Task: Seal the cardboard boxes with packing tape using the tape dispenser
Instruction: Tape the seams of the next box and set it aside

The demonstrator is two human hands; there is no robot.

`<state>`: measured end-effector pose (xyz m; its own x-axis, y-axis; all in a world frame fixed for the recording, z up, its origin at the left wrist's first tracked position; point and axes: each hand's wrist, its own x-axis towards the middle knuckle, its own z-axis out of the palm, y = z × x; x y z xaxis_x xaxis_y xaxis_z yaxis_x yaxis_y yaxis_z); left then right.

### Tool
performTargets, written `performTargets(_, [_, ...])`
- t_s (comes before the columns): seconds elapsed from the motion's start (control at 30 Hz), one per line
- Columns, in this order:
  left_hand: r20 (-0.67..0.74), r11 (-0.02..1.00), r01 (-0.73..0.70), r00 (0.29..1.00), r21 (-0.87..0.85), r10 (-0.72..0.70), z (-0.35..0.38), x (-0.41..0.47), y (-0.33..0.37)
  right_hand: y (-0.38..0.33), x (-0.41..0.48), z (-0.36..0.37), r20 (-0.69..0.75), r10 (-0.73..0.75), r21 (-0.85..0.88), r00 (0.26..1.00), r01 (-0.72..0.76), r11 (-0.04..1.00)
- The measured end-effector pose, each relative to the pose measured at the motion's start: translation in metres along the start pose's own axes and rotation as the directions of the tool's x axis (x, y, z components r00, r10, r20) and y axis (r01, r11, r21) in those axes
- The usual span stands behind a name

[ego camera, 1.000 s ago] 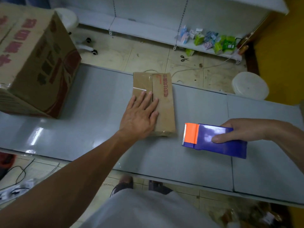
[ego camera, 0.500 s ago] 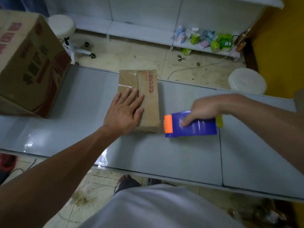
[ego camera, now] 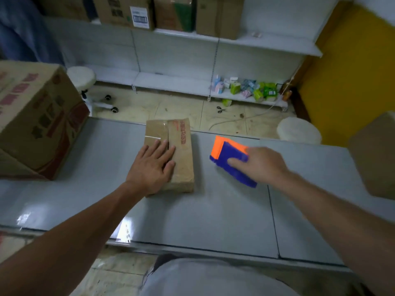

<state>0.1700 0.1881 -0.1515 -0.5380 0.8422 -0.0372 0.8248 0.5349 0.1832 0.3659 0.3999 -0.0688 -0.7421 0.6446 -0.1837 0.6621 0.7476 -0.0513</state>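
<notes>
The small box [ego camera: 182, 146] lies flat mid-bench [ego camera: 213, 221], toward the far edge. The left hand [ego camera: 152, 167] rests on its near left part, fingers straight and slightly spread, palm down. Right of the box and apart from it, the right hand [ego camera: 260, 165] grips the blue dispenser [ego camera: 229, 153], fingers curled round its body, orange end pointing far-left. A big carton [ego camera: 36, 120] stands at the bench's left end.
</notes>
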Motion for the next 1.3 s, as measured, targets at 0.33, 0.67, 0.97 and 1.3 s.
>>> performTargets(0.33, [0.015, 0.999, 0.012, 1.0, -0.037, -0.011, 0.0, 0.0, 0.001, 0.014, -0.029, 0.051, 0.477, 0.085, 0.856, 0.875, -0.441, -0.269])
performTargets(0.67, [0.01, 1.0, 0.004, 1.0, -0.031, -0.004, 0.003, 0.003, -0.004, 0.025, -0.022, 0.104, 0.636, 0.165, 0.712, 0.754, -0.492, -0.501])
performTargets(0.97, [-0.006, 0.999, -0.007, 1.0, -0.036, 0.007, 0.004, 0.002, -0.005, 0.037, -0.035, 0.098, 0.116, 0.74, 0.849, 0.662, -0.453, 0.272])
performTargets(1.3, [0.012, 0.993, -0.038, 0.999, -0.115, 0.04, -0.003, 0.002, -0.01, -0.091, -0.049, 0.086, -0.231, 0.257, 0.884, 0.938, 0.092, 0.458])
